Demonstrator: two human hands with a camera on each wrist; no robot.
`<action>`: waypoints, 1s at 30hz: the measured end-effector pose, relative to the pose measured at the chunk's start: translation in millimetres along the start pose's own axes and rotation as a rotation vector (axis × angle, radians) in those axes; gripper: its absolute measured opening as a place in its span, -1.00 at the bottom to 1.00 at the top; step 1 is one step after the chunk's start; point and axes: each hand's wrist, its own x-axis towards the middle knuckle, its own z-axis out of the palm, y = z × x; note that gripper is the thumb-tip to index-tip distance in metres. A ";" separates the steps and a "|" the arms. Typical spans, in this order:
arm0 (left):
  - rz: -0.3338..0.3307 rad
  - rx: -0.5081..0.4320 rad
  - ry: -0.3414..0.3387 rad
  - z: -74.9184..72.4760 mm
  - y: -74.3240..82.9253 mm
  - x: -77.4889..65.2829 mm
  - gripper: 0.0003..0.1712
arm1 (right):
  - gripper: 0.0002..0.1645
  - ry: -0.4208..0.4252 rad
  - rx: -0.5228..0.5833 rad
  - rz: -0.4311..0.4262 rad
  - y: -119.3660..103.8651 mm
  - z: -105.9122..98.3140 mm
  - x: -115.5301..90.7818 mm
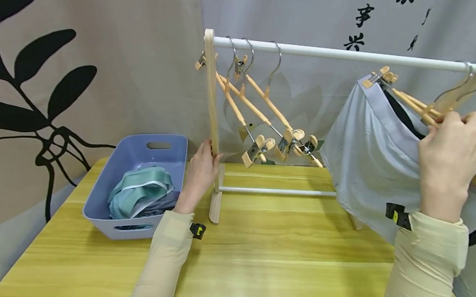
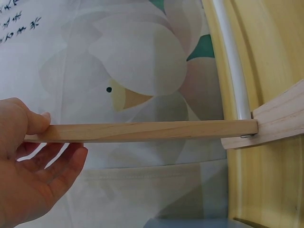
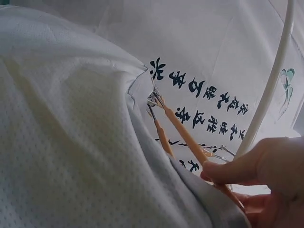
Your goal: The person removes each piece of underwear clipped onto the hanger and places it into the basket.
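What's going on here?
A person's left hand grips the rack's left post. The right hand holds a hanger with a pale blue garment clipped on, near the right end of the rail. Three bare hangers hang at the left end; more fabric lies in the basket.

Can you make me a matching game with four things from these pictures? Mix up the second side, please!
1. basket
2. left hand
3. right hand
4. bare hangers

A. holding a hanger that carries a pale garment
B. hanging with nothing clipped on
C. blue, with clothes inside
D. gripping the wooden post

Right pairs: 1-C, 2-D, 3-A, 4-B
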 end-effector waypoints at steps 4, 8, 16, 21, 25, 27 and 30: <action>-0.003 0.004 -0.001 0.7 -0.7 0.4 -0.55 | -0.62 0.033 0.034 -0.010 -0.9 1.7 -1.1; -0.007 0.006 -0.014 0.8 -1.0 0.6 -0.54 | -0.64 0.058 0.047 -0.014 -1.5 2.7 -2.3; -0.055 -0.016 -0.071 -0.9 0.7 4.4 -0.53 | -0.67 0.122 0.079 -0.040 -2.4 2.4 -2.9; -0.073 -0.012 -0.091 0.7 0.0 9.6 -0.57 | -0.67 0.153 0.091 -0.049 -4.7 2.6 -3.6; -0.083 -0.005 -0.092 2.7 -1.9 14.0 -0.59 | -0.68 0.182 0.110 -0.068 -6.8 3.0 -4.7; -0.087 0.000 -0.090 3.7 -3.3 16.1 -0.59 | -0.69 0.197 0.119 -0.084 -7.7 3.3 -5.3; -0.099 0.004 -0.084 4.4 -4.7 17.9 -0.57 | -0.71 0.224 0.143 -0.119 -9.1 4.2 -6.5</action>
